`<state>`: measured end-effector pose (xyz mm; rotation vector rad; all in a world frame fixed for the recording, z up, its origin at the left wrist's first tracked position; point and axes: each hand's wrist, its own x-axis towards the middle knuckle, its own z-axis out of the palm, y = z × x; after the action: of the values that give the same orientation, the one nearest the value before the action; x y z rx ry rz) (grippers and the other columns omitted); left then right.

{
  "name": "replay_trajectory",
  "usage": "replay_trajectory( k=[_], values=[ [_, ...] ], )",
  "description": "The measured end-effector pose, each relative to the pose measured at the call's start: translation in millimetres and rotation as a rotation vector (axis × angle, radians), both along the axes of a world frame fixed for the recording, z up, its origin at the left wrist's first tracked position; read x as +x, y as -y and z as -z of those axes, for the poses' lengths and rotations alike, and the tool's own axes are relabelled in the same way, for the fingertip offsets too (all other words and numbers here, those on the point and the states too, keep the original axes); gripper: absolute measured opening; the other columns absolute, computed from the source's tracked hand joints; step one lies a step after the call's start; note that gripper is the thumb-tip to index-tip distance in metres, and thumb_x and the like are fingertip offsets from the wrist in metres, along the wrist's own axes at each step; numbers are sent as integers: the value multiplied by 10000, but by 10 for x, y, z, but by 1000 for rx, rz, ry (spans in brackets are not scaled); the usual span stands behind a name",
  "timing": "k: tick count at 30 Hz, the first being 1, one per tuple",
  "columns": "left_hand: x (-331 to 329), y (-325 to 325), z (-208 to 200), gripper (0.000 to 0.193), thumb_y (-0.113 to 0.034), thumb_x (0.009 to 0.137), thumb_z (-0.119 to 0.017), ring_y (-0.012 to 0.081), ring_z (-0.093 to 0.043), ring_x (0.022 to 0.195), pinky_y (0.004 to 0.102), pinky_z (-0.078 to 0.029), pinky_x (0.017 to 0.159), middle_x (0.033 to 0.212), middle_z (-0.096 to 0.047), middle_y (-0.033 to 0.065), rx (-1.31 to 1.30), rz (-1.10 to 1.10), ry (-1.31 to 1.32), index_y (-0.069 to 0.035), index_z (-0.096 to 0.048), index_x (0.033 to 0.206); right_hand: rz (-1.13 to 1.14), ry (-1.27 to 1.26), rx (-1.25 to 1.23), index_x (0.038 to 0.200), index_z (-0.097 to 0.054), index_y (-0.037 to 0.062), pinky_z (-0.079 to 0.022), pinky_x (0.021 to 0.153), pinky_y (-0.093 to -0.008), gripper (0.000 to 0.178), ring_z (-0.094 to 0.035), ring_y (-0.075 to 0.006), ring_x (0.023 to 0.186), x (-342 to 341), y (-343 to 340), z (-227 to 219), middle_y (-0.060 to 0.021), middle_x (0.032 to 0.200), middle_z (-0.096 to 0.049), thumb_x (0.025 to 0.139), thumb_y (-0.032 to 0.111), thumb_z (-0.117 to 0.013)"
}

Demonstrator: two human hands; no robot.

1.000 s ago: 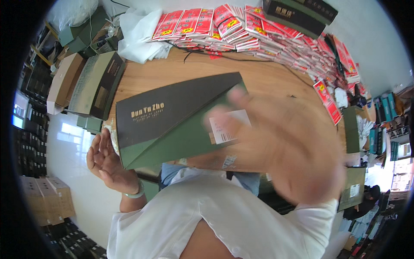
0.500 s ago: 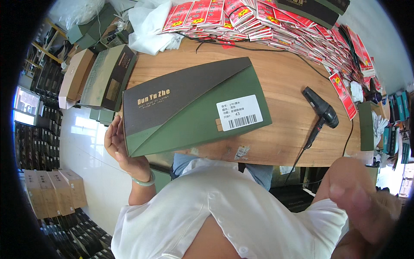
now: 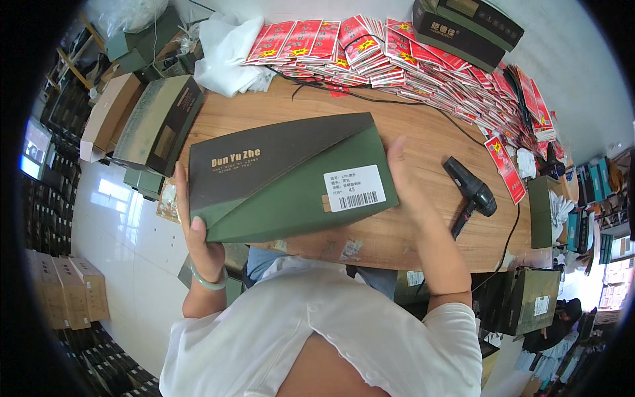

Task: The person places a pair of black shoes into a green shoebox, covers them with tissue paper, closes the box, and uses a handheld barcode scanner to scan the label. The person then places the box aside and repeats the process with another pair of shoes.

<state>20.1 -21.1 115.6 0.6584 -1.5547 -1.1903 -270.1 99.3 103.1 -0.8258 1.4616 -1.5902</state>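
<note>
A flat box (image 3: 278, 178) in dark brown and green, with a white barcode label (image 3: 354, 188), lies on the wooden table (image 3: 423, 225) in front of me. My left hand (image 3: 198, 241) grips its left end, thumb on top. My right hand (image 3: 407, 178) presses flat against the box's right end, fingers straight.
A black hair dryer (image 3: 471, 192) with its cord lies right of the box. Rows of red packets (image 3: 410, 59) cover the far side of the table. A dark box (image 3: 466, 26) sits behind them. More boxes (image 3: 159, 122) and cartons (image 3: 69, 291) stand at left on the floor.
My right hand swept off to the lower right, then came back up to the box's right end. The box has turned a little flatter on the table.
</note>
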Motion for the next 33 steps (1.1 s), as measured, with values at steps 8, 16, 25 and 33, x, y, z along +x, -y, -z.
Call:
replay_trajectory(
  k=[8,16,25,33],
  values=[
    [-143,14,232,951,-571,872,-545,296,-355,1382,412,-296,1132,1557,-249,188,-90,51,-136,-17,-164,1545,-25,83,-174,1466,-327,15,-366,1068,-363,748,-439,-248,1318,110,-49,-97,-162,1436,-433,952,527,-510],
    [174,173,1683,946,-460,938,-531,364,-193,1459,404,-170,1173,1558,-155,310,-320,314,85,48,7,1526,81,317,-107,1545,-154,45,-129,1191,-425,959,-148,-292,1471,417,-977,1062,-143,1602,-171,909,743,-325],
    [896,169,1996,847,-512,926,-574,341,-274,1440,386,-197,1178,1575,-258,180,-234,619,670,-27,-224,1525,44,512,304,1483,-306,29,-307,1125,-459,733,-361,-326,1369,889,-983,943,-141,1516,-349,990,562,-407],
    [419,60,1813,808,-500,918,-559,414,-130,1470,529,-100,1173,1583,-196,217,115,541,210,-185,-182,1560,157,518,395,1474,-334,64,-361,1080,-468,744,-433,-351,1296,1014,-966,1057,-158,1459,-412,950,570,-481]
  ],
)
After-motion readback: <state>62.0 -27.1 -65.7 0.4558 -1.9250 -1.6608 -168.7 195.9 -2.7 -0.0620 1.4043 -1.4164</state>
